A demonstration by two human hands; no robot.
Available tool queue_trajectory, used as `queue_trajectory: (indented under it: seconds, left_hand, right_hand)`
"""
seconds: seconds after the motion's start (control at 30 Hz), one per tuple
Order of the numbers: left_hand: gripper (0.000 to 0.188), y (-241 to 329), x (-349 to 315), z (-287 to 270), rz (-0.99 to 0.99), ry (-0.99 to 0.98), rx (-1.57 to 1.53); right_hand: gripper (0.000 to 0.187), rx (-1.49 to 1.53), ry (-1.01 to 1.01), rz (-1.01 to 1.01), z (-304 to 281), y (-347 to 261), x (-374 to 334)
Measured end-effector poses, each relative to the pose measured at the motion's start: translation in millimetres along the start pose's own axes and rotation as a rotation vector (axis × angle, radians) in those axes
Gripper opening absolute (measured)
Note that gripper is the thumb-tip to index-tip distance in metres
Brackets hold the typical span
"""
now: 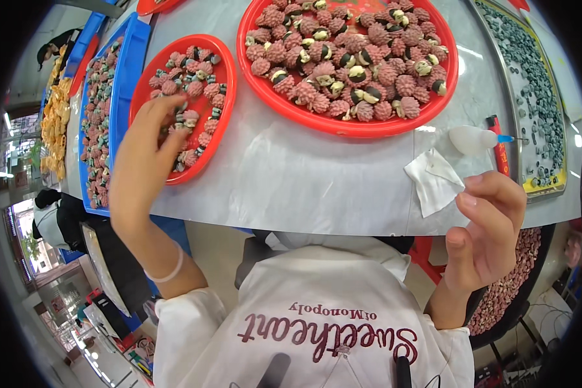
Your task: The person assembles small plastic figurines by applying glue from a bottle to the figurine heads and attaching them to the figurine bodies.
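Observation:
My left hand point(150, 145) reaches over a smaller red oval tray point(222, 132). Its thumb and fingertips close around a pink bumpy piece point(188, 118) with a grey-green part, among several like it. My right hand point(488, 229) hovers at the table's front edge, palm up; its fingers are bent and apart, with nothing visible between them. Just beyond its fingertips lies a folded white cloth point(433, 181). A white squeeze bottle point(472, 140) with a blue needle tip rests behind the cloth, on a red-handled tool point(498, 152).
A large red oval tray point(343, 129) of pink pieces with black and cream parts stands at the centre back. Left is a blue bin point(124, 77) of pink pieces. A metal-rimmed tray point(498, 58) of small grey-green parts stands right. Below the table's right side sits a dark container point(475, 326) of pink pieces.

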State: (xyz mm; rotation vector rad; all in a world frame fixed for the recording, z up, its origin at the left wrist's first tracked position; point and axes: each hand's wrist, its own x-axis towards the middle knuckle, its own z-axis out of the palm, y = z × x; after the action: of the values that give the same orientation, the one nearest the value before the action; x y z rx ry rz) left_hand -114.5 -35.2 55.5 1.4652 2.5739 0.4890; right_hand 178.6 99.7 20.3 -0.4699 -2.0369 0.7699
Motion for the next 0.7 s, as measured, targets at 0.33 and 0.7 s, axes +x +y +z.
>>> queue_trajectory:
  seconds: [0.33,0.7]
  left_hand:
    - [0.015,103,55,45,0.699,-0.019,-0.099]
    - [0.015,101,41,47,0.645,-0.13,-0.631]
  right_hand:
    - [0.019,0.053,0.129,0.145,-10,-1,-8]
    - [0.029,-0.021,0.269,0.388,-26,30,-2]
